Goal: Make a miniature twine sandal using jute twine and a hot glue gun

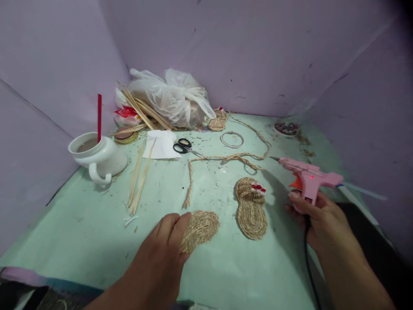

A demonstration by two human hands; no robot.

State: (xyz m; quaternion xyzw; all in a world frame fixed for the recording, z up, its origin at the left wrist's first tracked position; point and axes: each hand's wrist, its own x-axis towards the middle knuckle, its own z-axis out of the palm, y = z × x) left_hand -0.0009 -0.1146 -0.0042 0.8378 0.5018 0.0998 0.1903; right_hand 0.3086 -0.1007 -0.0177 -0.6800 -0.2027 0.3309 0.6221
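My left hand (167,243) grips one end of a braided straw slipper sole (202,228), its fingers hiding that end. Over on the right, my right hand (318,215) is wrapped round the handle of a pink glue gun (311,176), whose nozzle points left. A red light glows on the gun, and a black cord (308,262) hangs from the handle. Between the hands lies a straw slipper (253,211) with red and white beads on its strap. A length of braided straw cord (226,158) winds across the table beyond them.
Black-handled scissors (183,146), white paper (161,146) and straw strips (142,181) lie on the green table (226,280). Left stands a white mug (108,157) holding a red stick (99,118). Behind are a plastic bag (174,97), a metal ring (232,140) and a small dish (286,129).
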